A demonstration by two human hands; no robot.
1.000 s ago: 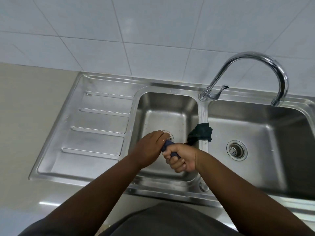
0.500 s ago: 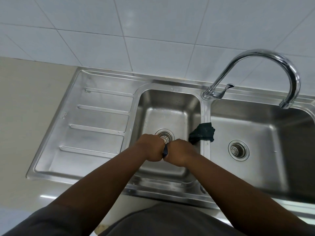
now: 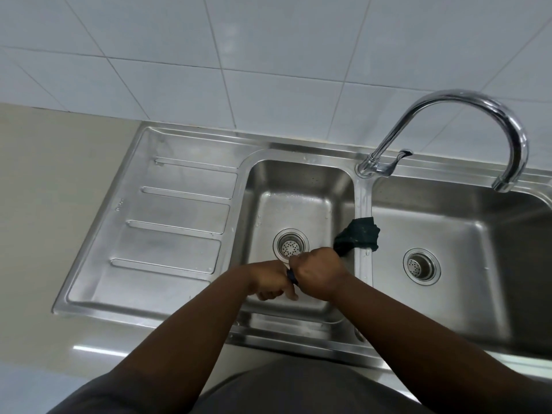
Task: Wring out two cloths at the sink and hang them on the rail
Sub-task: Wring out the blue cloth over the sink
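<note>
Stainless steel sink (image 3: 185,210) gleams below us; our left hand (image 3: 268,279) and right hand (image 3: 319,273) both clench a twisted dark cloth (image 3: 357,236), its crumpled free end flaring rightward.

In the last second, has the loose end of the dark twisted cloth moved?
No. The loose end lies across the steel divider as before.

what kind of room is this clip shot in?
Most likely a kitchen. A stainless double-bowl sink with a ribbed drainboard is set into a countertop, with a gooseneck faucet and a white tiled wall behind.
</note>
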